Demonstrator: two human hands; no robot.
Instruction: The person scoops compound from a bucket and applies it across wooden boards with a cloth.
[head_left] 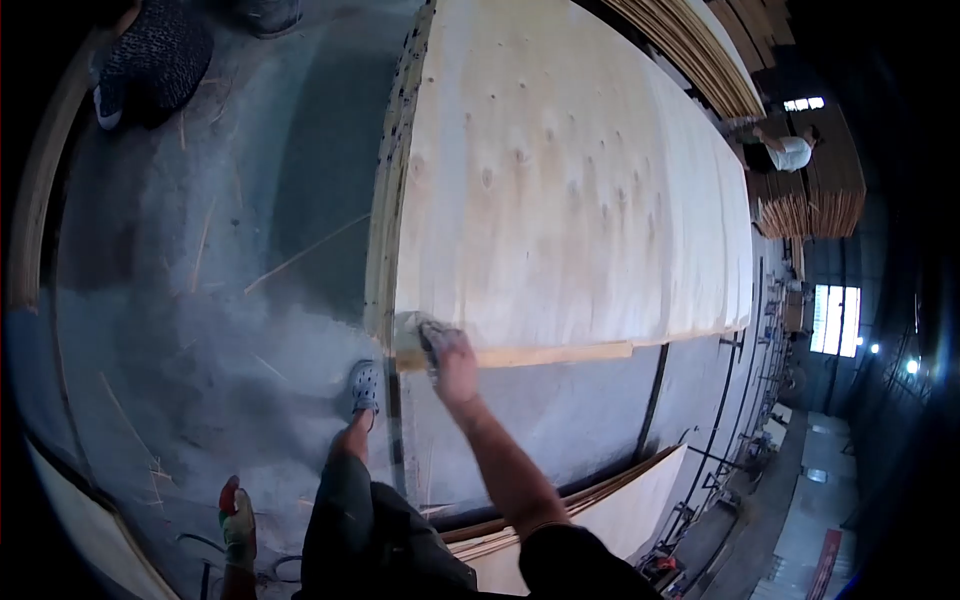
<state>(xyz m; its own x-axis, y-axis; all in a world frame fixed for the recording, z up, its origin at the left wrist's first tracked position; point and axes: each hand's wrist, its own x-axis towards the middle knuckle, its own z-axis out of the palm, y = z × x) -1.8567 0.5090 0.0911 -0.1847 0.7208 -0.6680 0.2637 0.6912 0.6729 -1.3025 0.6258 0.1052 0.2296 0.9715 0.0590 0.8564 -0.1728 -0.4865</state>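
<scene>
A large stack of plywood sheets (560,200) lies before me, its pale top sheet marked with knots and faint streaks. My right hand (455,362) is closed at the near left corner of this sheet, blurred by motion. It grips a scraper-like tool (428,338) with a dark body; its flat end meets the wood surface. Along the near edge runs a yellowish wood strip (550,355). Low at the left, my left hand (238,515) wears a red and green glove and hangs over the floor. Its fingers look curled, and what they hold cannot be made out.
My foot in a grey clog (365,385) stands beside the stack's corner. Wood slivers (305,255) litter the concrete floor. More sheets (640,500) lie to my right. Another person (790,152) is at the far right near stacked boards (835,200); a second person (155,60) is at upper left.
</scene>
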